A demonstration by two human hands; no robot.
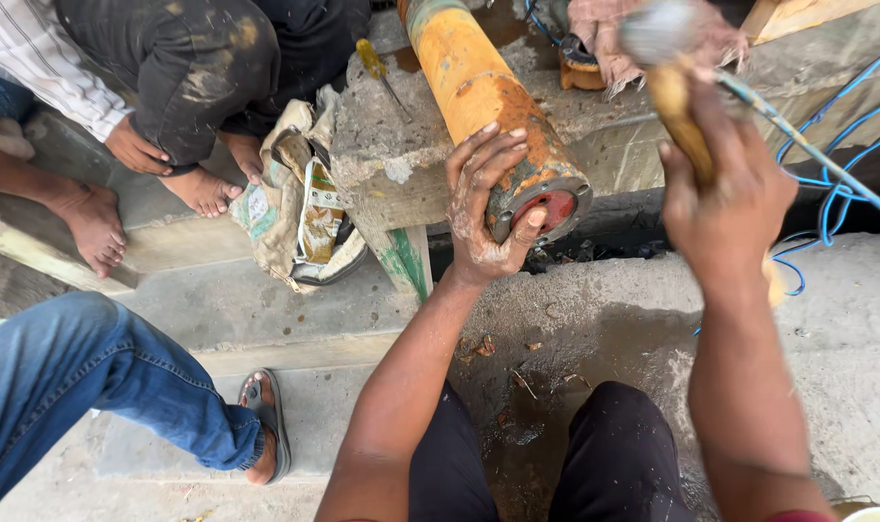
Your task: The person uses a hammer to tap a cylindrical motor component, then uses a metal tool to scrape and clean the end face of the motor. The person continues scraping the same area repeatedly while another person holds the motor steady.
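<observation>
Left hand point(485, 208) was wrapped around the rusty orange pipe point(493, 106) near its flanged end, which lay propped on a concrete block point(382, 145). Right hand point(725, 188) gripped a blurred wooden-handled hammer point(672, 87). I judged the pipe heavy, rigid, gritty; hold low by the flange.

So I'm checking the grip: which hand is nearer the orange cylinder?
Left. The left hand grips the orange cylinder near its end; the right hand is off to its right, holding a hammer.
</observation>
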